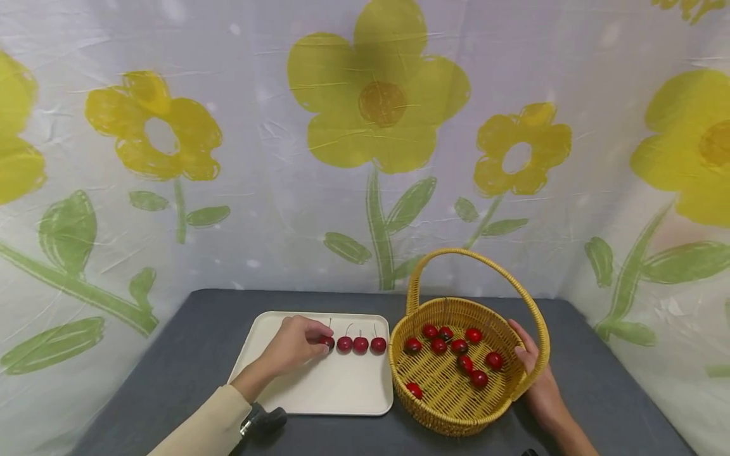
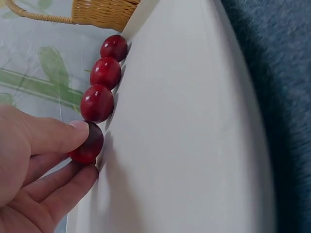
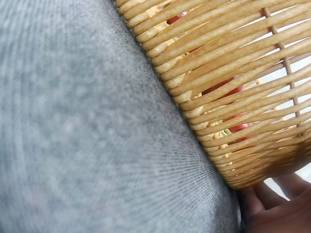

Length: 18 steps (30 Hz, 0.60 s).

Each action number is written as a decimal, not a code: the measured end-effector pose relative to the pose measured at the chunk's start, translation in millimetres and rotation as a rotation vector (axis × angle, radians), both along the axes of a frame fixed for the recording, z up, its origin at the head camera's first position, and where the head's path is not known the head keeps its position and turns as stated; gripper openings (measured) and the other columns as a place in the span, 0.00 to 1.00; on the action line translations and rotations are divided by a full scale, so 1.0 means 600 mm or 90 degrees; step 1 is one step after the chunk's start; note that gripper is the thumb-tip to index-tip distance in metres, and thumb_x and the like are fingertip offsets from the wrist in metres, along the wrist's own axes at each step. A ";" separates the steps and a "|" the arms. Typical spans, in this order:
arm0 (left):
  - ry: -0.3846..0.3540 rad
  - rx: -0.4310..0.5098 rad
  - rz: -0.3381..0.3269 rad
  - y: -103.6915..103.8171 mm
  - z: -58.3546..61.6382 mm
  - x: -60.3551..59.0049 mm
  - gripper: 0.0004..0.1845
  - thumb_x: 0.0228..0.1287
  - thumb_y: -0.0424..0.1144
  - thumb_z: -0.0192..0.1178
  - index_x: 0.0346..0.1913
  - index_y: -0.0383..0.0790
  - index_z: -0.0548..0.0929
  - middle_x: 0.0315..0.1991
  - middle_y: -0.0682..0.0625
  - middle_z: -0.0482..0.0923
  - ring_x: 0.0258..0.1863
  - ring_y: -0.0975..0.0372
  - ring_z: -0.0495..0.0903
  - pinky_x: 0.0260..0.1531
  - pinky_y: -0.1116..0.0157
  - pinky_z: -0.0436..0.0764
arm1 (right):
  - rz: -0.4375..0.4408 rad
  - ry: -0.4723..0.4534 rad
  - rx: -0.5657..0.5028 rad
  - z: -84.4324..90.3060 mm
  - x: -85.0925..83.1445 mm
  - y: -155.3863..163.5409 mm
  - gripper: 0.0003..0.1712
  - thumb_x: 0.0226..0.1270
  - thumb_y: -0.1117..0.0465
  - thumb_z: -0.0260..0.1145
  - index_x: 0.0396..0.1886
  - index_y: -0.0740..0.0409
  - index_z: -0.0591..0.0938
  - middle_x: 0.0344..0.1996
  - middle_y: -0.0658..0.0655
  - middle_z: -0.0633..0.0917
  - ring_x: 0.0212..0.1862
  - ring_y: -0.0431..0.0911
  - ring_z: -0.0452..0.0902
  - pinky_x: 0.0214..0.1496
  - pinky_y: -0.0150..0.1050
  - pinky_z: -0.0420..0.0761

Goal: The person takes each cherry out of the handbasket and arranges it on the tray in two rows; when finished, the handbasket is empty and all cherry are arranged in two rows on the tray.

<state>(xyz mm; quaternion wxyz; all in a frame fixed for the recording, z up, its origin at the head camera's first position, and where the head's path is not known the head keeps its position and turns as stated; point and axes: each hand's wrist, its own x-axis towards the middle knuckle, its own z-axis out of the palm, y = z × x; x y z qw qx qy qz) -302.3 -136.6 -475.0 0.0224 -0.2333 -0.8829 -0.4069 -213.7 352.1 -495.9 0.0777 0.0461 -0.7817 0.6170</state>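
The left hand (image 1: 296,345) is pinching the fourth cherry (image 2: 87,143) at the row's left end on the cream tray (image 1: 336,392), best released gently beside three others, while the right hand (image 1: 536,373) is cupping the wicker basket (image 1: 456,411), fingers curled on its wall, nine cherries inside.

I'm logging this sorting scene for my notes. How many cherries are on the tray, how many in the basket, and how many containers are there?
Cherries on the tray, the leftmost one pinched by the left hand: 4
Cherries in the basket, which the right hand holds by its side: 9
Containers (tray, basket): 2
Total: 13 cherries, 15 things.
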 end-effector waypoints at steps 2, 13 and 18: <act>-0.003 -0.001 0.001 0.003 0.001 -0.002 0.13 0.59 0.25 0.78 0.48 0.33 0.94 0.42 0.46 0.95 0.44 0.57 0.94 0.50 0.58 0.92 | 0.000 -0.003 0.001 0.001 0.000 0.000 0.33 0.95 0.49 0.40 0.92 0.46 0.52 0.87 0.66 0.57 0.68 0.21 0.70 0.61 0.20 0.77; -0.017 -0.006 -0.021 -0.005 0.004 -0.004 0.16 0.61 0.25 0.78 0.52 0.31 0.93 0.46 0.42 0.94 0.46 0.54 0.94 0.51 0.54 0.92 | 0.009 0.009 -0.014 0.002 0.002 -0.003 0.32 0.96 0.50 0.39 0.92 0.46 0.53 0.86 0.66 0.58 0.69 0.22 0.71 0.62 0.21 0.78; -0.015 0.008 0.016 -0.010 0.012 0.006 0.16 0.63 0.29 0.77 0.54 0.33 0.93 0.50 0.42 0.94 0.50 0.49 0.94 0.53 0.51 0.91 | 0.013 0.006 -0.017 0.002 0.002 -0.001 0.32 0.95 0.50 0.39 0.92 0.45 0.53 0.85 0.65 0.59 0.69 0.23 0.72 0.61 0.22 0.79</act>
